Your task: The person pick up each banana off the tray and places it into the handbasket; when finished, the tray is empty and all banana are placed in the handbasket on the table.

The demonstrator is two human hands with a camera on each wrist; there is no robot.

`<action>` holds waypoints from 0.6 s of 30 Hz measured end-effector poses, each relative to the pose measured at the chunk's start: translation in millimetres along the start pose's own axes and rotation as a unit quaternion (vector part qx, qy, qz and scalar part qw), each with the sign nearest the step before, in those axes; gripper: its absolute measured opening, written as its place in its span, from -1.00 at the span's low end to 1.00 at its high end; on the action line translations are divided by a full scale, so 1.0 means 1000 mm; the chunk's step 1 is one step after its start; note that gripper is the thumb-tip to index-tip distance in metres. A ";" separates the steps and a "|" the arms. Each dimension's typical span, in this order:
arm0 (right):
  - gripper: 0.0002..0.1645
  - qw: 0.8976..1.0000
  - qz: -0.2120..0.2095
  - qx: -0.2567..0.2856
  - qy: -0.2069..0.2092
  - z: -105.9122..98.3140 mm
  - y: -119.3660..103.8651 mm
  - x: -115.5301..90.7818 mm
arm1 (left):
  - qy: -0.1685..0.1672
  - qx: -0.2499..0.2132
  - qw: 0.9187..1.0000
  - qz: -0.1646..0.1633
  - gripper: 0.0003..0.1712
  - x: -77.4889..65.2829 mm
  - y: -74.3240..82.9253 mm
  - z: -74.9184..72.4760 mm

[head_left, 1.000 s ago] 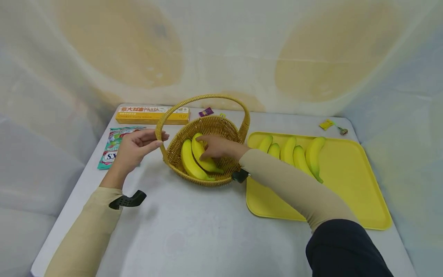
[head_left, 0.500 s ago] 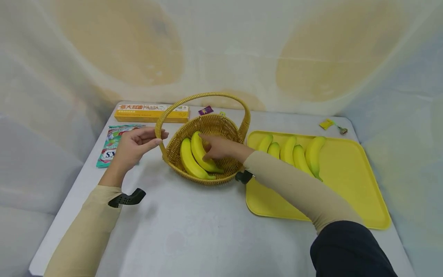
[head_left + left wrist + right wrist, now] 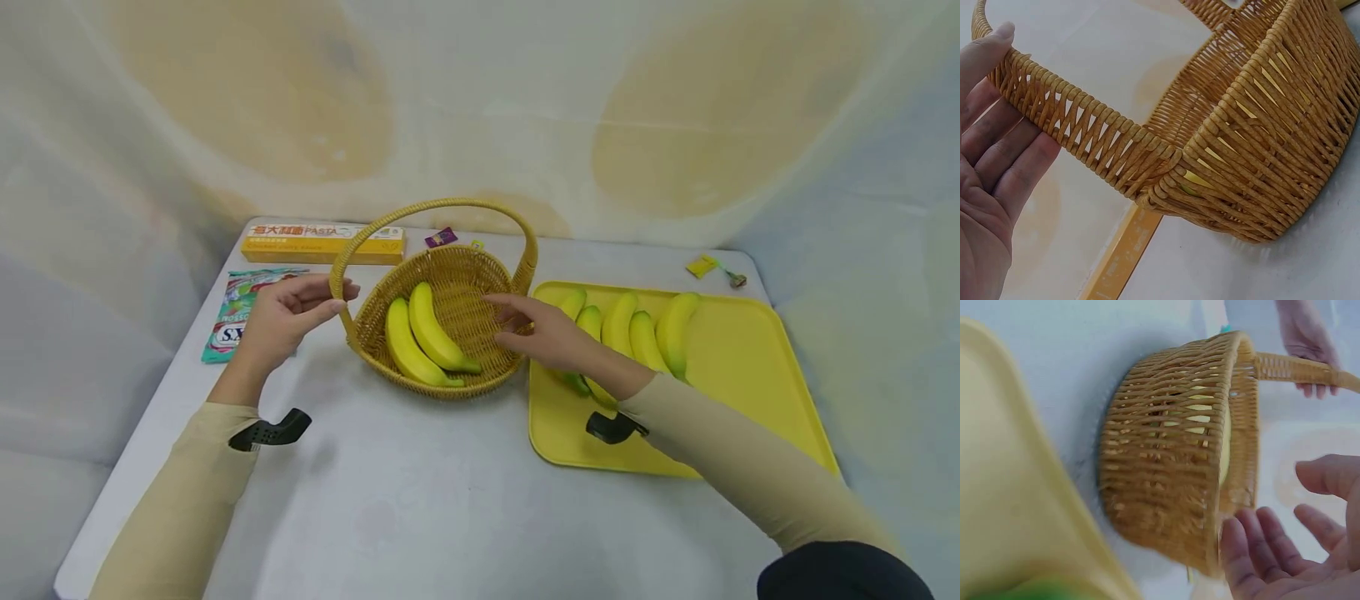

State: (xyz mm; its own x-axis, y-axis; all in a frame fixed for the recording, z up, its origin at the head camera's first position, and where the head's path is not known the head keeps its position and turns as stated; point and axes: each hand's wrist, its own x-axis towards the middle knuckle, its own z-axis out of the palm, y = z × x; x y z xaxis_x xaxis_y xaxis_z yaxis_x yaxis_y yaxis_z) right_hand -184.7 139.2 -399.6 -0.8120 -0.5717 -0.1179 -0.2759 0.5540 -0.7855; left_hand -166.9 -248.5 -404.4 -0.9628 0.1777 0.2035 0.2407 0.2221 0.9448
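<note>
A wicker basket point(image 3: 480, 308) with a tall arched handle point(image 3: 442, 202) stands mid-table. Inside it, two bananas point(image 3: 438, 333) lie side by side against the left wall. My left hand point(image 3: 288, 315) holds the left side of the handle, thumb on one face and fingers behind it, as the left wrist view shows. Over the basket's right rim hovers my right hand point(image 3: 547, 333), fingers loosely spread and holding nothing. Several more bananas point(image 3: 618, 325) lie on a yellow tray point(image 3: 750, 375) to the right, partly hidden by my right hand and forearm.
Behind the left hand lie a yellow pasta box point(image 3: 322, 243) and a green snack bag point(image 3: 232, 312). A purple packet point(image 3: 441, 237) sits behind the basket. At the back right are a small yellow packet point(image 3: 702, 266) and a little item point(image 3: 737, 280) beside it.
My right hand has let go of the second banana and pulled back to the right, out to the basket's rim. The left hand stays on the handle.
</note>
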 end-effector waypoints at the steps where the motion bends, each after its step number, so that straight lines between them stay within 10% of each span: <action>1: -0.31 1.000 -0.003 0.006 0.013 -0.004 0.002 -0.008 | 0.001 -0.001 1.000 0.001 -0.63 0.000 0.000 0.000; 18: -0.34 0.967 0.130 -0.072 0.205 -0.074 0.113 -0.115 | 0.007 -0.001 1.000 0.001 -0.64 -0.001 0.001 0.001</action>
State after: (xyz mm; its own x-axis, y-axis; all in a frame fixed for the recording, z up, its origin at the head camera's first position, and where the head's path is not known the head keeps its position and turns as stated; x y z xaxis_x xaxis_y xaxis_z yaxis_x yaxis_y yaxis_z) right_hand -161.0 312.4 -430.1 -0.9911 -0.1305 -0.0255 -0.0806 0.7419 -0.6656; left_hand -165.9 -247.7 -403.5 -0.9641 0.1641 0.2086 0.2418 0.2190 0.9453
